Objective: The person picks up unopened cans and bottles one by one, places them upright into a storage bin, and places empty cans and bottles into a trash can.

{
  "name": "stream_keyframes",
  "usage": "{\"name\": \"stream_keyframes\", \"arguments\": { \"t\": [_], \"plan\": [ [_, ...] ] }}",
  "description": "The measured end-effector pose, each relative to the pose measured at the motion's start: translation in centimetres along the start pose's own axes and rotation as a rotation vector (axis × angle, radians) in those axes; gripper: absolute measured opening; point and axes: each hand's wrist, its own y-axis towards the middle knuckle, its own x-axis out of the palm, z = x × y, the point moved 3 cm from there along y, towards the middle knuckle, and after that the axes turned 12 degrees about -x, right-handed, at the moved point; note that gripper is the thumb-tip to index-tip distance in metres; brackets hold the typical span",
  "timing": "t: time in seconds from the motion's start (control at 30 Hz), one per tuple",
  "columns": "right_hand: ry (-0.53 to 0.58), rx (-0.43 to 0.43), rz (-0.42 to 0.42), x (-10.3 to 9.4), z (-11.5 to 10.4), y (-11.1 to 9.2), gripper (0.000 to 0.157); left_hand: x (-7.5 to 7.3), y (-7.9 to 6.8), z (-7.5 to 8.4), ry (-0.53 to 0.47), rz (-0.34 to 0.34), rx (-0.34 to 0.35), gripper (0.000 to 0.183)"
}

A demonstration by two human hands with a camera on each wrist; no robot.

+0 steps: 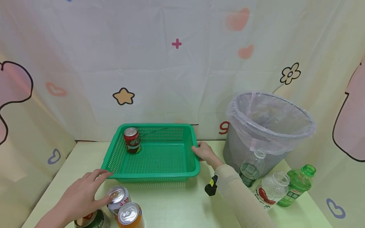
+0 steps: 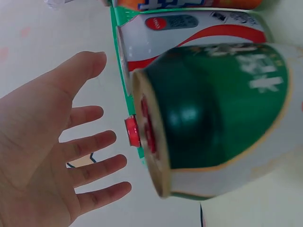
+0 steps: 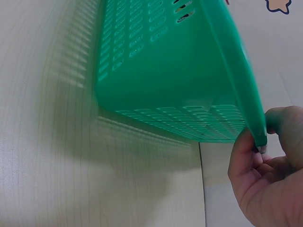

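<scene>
My right hand pinches the right rim of a green plastic basket, thumb over the edge and fingers curled below, as the right wrist view shows. Inside the basket, at its left, a red and dark soda can stands upright. My left hand is spread with nothing in its grasp, its fingertips by the basket's front left corner in the head view. Below it are a green and white can, partly hidden by the hand in the head view, a white can and an orange can.
A mesh bin with a clear liner stands at the back right. In front of it are a clear bottle, a clear jar-like bottle with a red print and a green bottle. A small black object shows beside the right sleeve. A printed curtain hangs behind.
</scene>
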Motion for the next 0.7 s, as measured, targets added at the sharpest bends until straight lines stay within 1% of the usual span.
{"name": "stream_keyframes", "arguments": {
  "t": [0.1,0.17,0.3,0.4,0.57,0.63,0.7],
  "plan": [
    [0.002,0.003,-0.002,0.0,0.0,0.0,0.030,0.0,-0.7,0.0,0.007,0.018,0.004,0.063],
    [0.004,0.003,-0.003,0.1,-0.1,0.0,0.030,-0.2,-1.2,0.0,0.008,0.016,-0.009,0.064],
    [0.006,-0.002,-0.004,0.0,-0.2,-0.1,0.029,-0.1,-1.9,-0.1,0.016,-0.034,-0.067,0.069],
    [0.009,-0.001,-0.001,0.0,-0.2,-0.1,0.028,0.3,-2.4,-0.4,0.021,-0.073,-0.107,0.073],
    [0.006,0.003,0.004,-0.1,-0.2,-0.2,0.029,1.3,-3.1,-1.0,0.033,-0.105,-0.119,0.078],
    [0.007,0.002,0.004,-0.1,-0.3,-0.2,0.029,1.8,-3.3,-1.3,0.037,-0.162,-0.140,0.082],
    [0.010,0.000,0.004,-0.1,-0.3,-0.3,0.029,2.3,-3.3,-1.7,0.035,-0.242,-0.177,0.086]
  ]
}}
